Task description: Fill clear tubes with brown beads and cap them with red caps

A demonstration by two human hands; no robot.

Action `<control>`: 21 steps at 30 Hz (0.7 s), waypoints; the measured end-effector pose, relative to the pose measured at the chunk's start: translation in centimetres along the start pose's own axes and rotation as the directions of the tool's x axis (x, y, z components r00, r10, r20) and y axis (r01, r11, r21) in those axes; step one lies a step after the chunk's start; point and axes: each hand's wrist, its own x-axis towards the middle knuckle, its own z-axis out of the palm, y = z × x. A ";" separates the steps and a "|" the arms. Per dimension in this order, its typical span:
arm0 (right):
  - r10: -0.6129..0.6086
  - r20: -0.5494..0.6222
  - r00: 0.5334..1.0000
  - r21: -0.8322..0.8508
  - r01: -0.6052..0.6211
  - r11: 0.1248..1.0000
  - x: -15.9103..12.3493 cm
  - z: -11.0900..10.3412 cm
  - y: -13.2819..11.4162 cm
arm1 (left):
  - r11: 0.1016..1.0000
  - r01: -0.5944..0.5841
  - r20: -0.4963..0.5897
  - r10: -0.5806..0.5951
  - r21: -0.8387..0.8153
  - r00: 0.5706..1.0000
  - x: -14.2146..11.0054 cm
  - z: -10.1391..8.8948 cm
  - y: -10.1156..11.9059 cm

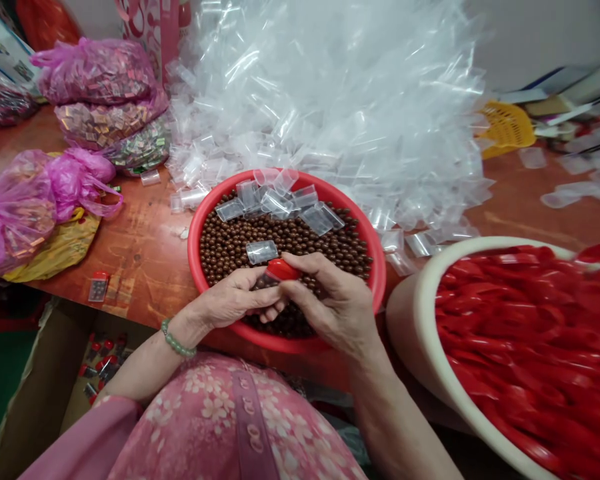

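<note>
Over the near half of a red basin [195,257], my two hands meet at one small clear plastic tube [266,281] with dark contents. My left hand [237,293] is closed around the tube's body. A red cap [283,269] sits at the tube's right end, pinched between the thumb and fingers of my right hand [333,300]. Round brown balls [240,237] fill the basin beneath. One loose clear tube [261,251] lies on the balls just beyond my hands, and several more clear tubes [280,200] rest near the far rim.
A large heap of clear tubes [330,100] rises behind the basin. At right stands a cream tub [415,313] of red caps [530,333]. Pink bags [105,73] lie at left. A capped tube [99,287] is near the table edge, above an open box [25,387] holding several others.
</note>
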 end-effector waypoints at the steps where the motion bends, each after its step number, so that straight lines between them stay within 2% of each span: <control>1: -0.044 0.020 0.999 -0.075 0.045 0.996 -0.1 0.1 -0.2 | 0.999 0.002 -0.014 -0.002 -0.035 1.000 0.0 0.1 0.0; 5: -0.184 0.110 0.977 -0.331 0.211 0.920 0.0 0.8 -0.7 | 0.987 0.003 -0.033 -0.008 -0.163 0.999 0.1 0.5 0.1; 8: -0.266 0.083 0.960 -0.450 0.274 0.850 0.3 1.4 -0.5 | 0.979 0.007 -0.016 -0.011 -0.204 1.000 0.1 0.6 0.3; 13: -0.349 0.058 0.935 -0.486 0.332 0.808 0.8 1.8 -0.2 | 0.975 -0.011 0.021 0.016 -0.222 1.000 0.0 0.4 0.4; 21: -0.357 0.011 0.934 -0.480 0.319 0.818 0.7 2.3 -0.3 | 0.964 -0.011 0.003 0.012 -0.264 1.000 0.0 0.7 0.5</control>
